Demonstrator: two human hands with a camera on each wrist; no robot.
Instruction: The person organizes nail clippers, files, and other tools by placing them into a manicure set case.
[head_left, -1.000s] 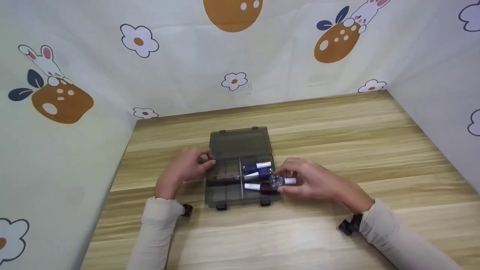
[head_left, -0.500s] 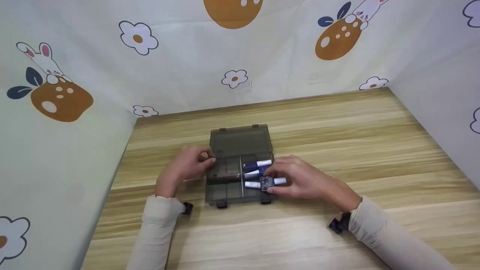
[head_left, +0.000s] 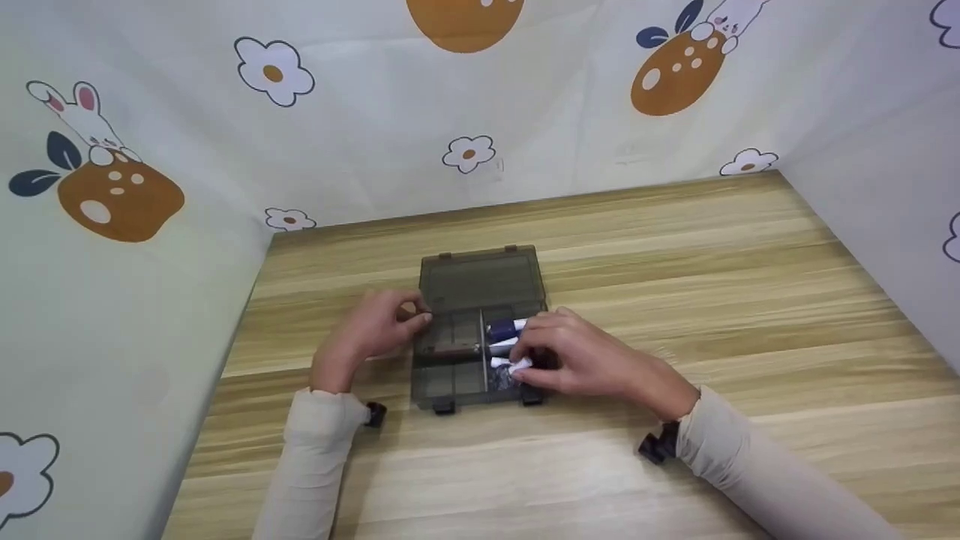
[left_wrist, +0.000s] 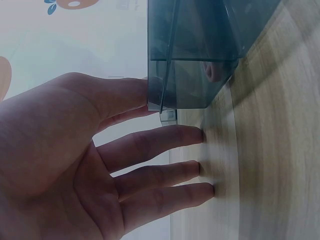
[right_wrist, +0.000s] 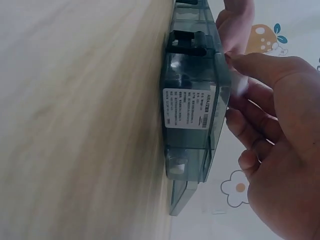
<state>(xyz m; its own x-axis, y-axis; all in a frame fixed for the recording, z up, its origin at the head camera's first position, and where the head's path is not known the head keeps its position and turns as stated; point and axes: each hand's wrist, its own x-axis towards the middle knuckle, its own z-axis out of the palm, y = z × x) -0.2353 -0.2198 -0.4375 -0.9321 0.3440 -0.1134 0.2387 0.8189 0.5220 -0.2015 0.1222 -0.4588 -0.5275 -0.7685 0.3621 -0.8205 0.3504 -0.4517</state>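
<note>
A smoky see-through divided box (head_left: 450,388) lies with its lid folded back. My left hand (head_left: 375,331) pinches the box's left rim between thumb and index finger; its other fingers extend below in the left wrist view. My right hand (head_left: 589,354) pinches the white cap of a glittery dark nail polish bottle (head_left: 502,377), which is tipped into the front of the right compartment. Behind it lie a dark blue nail polish bottle (head_left: 501,331) and another with a pale cap (head_left: 502,347), partly covered by my fingers. The dark red bottle there is mostly hidden.
A slim dark red-brown item (head_left: 450,349) lies in the left part of the box. Two black latches (head_left: 444,407) stick out at its front. The lid (head_left: 480,281) rests toward the back of the wooden table (head_left: 675,255). Patterned fabric walls enclose the table.
My right hand has moved left over the box, and the glittery bottle has turned from lying sideways to bottle-end down inside the right compartment. My left hand stays at the rim.
</note>
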